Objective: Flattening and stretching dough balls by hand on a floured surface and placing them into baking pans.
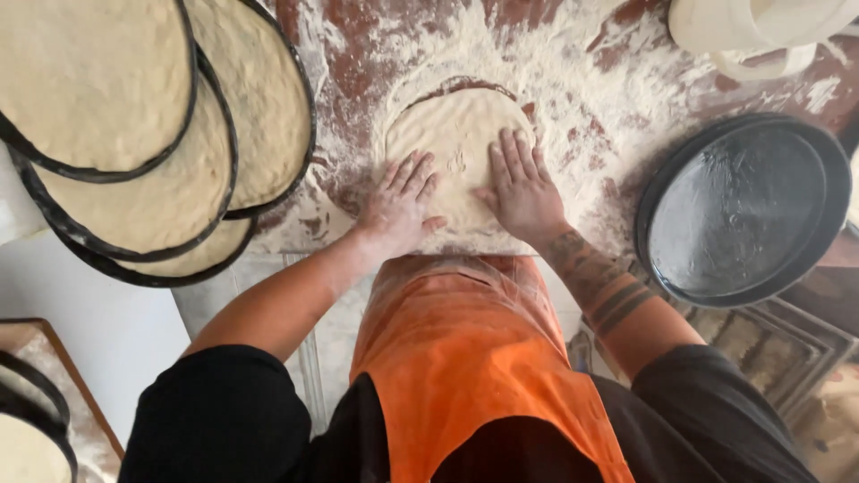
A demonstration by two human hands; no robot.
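Nearest to us hangs our orange apron (465, 358), its top edge just below both wrists. Just past it, our left hand (400, 207) and right hand (519, 190) lie flat, palms down, fingers spread and straight, closed on nothing. The right hand presses on the near right part of the dough (456, 125); the left rests on its near left edge, partly on the floured table (591, 98). The thumbs point toward each other with a strip of dough between them. The dough is a pale flattened round, reaching away from our fingertips, with loose flour ringing it on every side.

To the right of the right hand, apart from the dough, sits an empty black round pan (744, 210) with a shiny inside. To the left of the left hand lies a stack of pans (161, 161), overlapping one another, each filled with spread dough; the closest rim comes near the flour ring. Farther off, beyond the black pan, at the upper right, a white tub (761, 27) stands at the table's far edge. Nothing lies between our hands and the dough.
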